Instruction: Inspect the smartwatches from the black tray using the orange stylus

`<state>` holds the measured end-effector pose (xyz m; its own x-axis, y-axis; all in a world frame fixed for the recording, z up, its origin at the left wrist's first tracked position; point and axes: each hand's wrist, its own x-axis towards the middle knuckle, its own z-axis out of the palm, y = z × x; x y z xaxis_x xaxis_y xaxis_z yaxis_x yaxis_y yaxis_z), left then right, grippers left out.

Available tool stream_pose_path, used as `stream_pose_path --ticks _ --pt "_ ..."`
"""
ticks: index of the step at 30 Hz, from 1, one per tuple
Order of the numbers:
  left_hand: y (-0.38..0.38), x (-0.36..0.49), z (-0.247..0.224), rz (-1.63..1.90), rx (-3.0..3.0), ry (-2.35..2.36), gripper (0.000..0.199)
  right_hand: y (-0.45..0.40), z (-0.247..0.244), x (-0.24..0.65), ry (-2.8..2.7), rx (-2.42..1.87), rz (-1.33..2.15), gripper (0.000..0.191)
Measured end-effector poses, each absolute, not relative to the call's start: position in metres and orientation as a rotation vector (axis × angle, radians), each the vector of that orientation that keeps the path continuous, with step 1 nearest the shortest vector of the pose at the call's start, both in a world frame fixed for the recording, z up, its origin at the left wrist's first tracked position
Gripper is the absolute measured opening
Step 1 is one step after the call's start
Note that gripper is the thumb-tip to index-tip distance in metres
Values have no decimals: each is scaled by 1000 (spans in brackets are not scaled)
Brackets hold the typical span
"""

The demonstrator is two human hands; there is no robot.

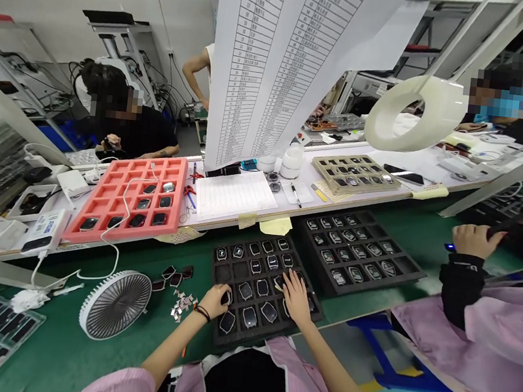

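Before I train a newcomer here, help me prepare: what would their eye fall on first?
Probably the large printed sheet at top centre. Below it, the left hand and right hand are at a black tray of watch-like pieces. At left, a bright pink tray sits beyond a small fan.

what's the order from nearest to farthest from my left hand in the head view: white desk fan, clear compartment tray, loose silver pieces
1. Loose silver pieces: just left of your left hand
2. White desk fan: farther left
3. Clear compartment tray: far left
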<state>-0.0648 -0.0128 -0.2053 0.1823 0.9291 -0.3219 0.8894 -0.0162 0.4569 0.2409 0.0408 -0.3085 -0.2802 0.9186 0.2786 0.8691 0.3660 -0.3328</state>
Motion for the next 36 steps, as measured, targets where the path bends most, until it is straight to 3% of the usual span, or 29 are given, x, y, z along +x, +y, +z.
stream_pose_path --ticks 9,18,26,32,36 --pt "-2 -57 -203 -80 1961 1714 37 34 -298 240 -2268 -1410 229 43" --pt "5 -32 -178 1 1994 1757 40 35 -292 239 -2178 -1395 311 43" --pt "24 28 -208 -105 1847 1875 30 34 -284 236 -2030 -1385 538 40" --pt "24 5 -210 111 1831 1799 28 34 -270 229 -1744 -1382 820 36" --pt "15 -15 -199 438 1847 1655 42 33 -255 204 -1446 -1384 1085 47"
